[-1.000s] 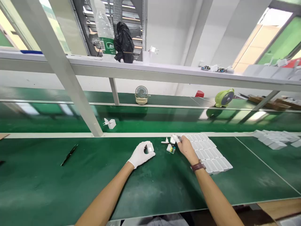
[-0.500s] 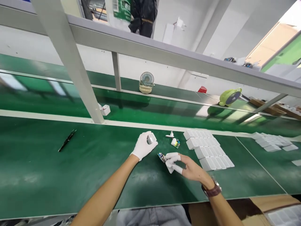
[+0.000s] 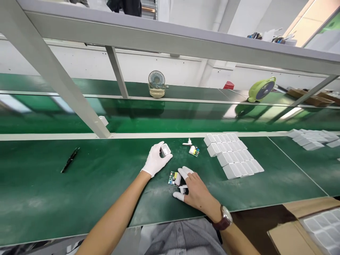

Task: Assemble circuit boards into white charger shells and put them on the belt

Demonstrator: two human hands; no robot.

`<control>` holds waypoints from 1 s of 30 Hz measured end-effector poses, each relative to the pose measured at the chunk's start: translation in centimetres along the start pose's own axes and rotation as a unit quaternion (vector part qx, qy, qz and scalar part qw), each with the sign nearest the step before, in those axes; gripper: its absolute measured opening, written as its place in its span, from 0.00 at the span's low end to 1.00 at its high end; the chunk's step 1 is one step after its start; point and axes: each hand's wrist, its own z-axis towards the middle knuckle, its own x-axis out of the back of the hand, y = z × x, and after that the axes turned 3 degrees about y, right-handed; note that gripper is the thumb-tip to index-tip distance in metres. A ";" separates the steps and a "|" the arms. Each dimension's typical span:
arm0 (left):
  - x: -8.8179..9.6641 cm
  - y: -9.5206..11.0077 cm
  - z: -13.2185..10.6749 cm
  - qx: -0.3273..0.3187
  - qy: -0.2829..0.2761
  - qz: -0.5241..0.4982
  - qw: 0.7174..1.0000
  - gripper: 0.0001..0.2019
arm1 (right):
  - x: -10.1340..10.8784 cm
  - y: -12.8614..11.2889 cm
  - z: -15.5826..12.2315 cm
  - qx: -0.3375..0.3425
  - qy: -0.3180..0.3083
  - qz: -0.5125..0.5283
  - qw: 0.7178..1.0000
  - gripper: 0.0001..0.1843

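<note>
My left hand, in a white glove, grips a small white plastic case above the green bench, its open end facing up. My right hand, with white covers on the fingertips, is spread around a small circuit board on the bench. A white plug piece sits beside that board, between the thumb and fingers, partly hidden by them. Farther back lie a second circuit board with yellow and white parts and another white plug piece.
Rows of white cases stand to the right, with more cases beyond. A black pen-like tool lies at left. Behind are a metal frame post, a small fan and a green fan. A carton sits at lower right.
My right hand has lowered the circuit board and plug piece onto the bench, and its fingers have spread. The left hand still holds the case. The camera view has shifted.
</note>
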 end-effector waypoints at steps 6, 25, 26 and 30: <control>0.1 0.3 -0.1 0.018 -0.002 -0.007 1.000 0.37 | 0.7 1.0 0.1 0.036 0.019 -0.040 0.998 0.27; 0.6 1.2 -0.4 0.035 -0.029 0.012 0.999 0.41 | 3.5 4.7 3.7 0.097 0.008 0.120 0.988 0.31; 0.7 1.2 -0.4 0.037 -0.023 0.014 0.999 0.41 | 4.1 5.1 4.4 0.092 0.024 0.124 0.988 0.30; 1.3 1.7 -0.6 0.015 -0.031 -0.021 0.999 0.44 | 5.4 6.6 7.2 0.075 0.092 0.185 0.976 0.27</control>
